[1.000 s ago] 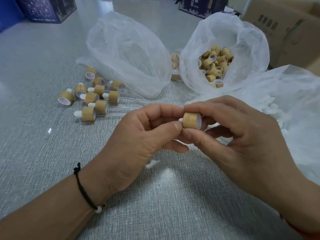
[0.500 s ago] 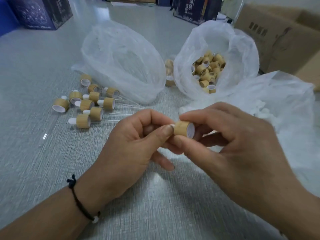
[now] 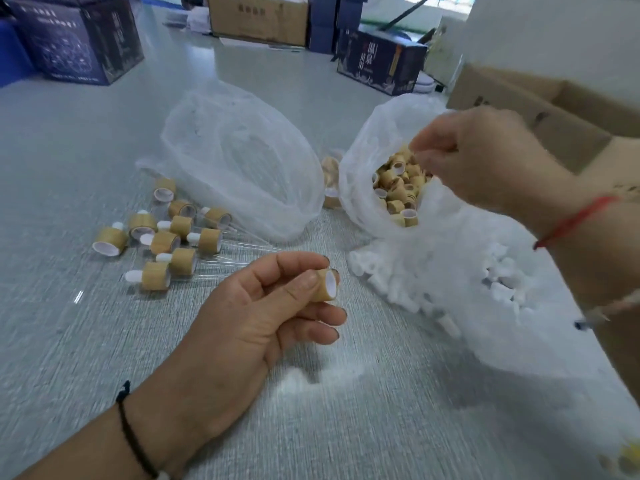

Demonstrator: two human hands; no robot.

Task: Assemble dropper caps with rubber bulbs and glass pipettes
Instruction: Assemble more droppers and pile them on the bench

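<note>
My left hand [image 3: 256,317] pinches a bamboo dropper cap [image 3: 325,285] between thumb and fingers, its white inside facing right. My right hand [image 3: 485,161] reaches into the plastic bag [image 3: 360,161] of loose bamboo caps [image 3: 398,192]. Its curled fingertips are down at the heap; blur hides whether they hold a cap. White rubber bulbs [image 3: 384,275] fill a second bag [image 3: 519,306] at the right. Several assembled droppers [image 3: 173,247] with glass pipettes lie on the table at the left.
A third translucent bag [image 3: 242,157] sits behind the assembled droppers. Cardboard boxes [image 3: 540,109] stand at the right edge. Dark printed boxes [image 3: 79,43] stand at the far left and another [image 3: 381,64] at the back. The grey table surface [image 3: 346,410] spreads toward me.
My right hand has let go of the cap and moved up and right into the bag of caps. My left hand now holds the cap alone. The camera has tilted up.
</note>
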